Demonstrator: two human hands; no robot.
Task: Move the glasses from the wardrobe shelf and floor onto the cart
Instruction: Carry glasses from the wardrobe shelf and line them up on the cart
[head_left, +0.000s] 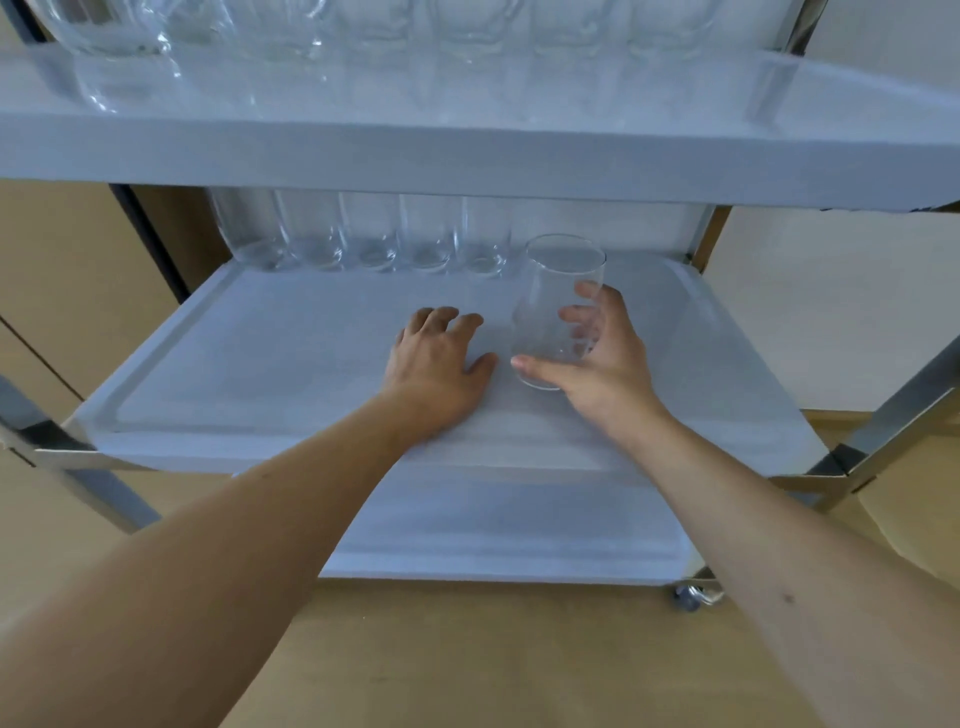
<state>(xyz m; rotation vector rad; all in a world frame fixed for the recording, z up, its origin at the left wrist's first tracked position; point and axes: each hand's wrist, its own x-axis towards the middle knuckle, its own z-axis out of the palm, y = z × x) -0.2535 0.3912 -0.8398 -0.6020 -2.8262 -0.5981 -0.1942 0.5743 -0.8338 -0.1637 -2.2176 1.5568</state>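
One clear, tall drinking glass (558, 306) sits upright at frame centre-right, on the middle shelf of the white-lined cart w/ metal frame (208, 374). Your right hand (597, 358) wraps it: thumb low across the front near the base, fingers curved round the far side, seen thru the glass. Can't tell if the base is fully down on the liner or a touch lifted. Your left hand (441, 364) is just left of it, palm down on the liner, fingers loosely bent, holding nothing, thumb tip near the glass but apart from it.

Behind both hands, along the shelf's back edge, a row of five clear glasses (374, 239) stands side by side, upper parts hidden by the shelf above. The held glass is in front of the row's right end.

Top shelf (467, 156) crosses the upper frame; more clear glassware (363, 31) stands on it, incl. a rounder piece at upper left, blurred. Lower shelf (493, 540) shows below your forearms. A small caster wheel (688, 597) sits lower right on the tan wood floor (467, 665).
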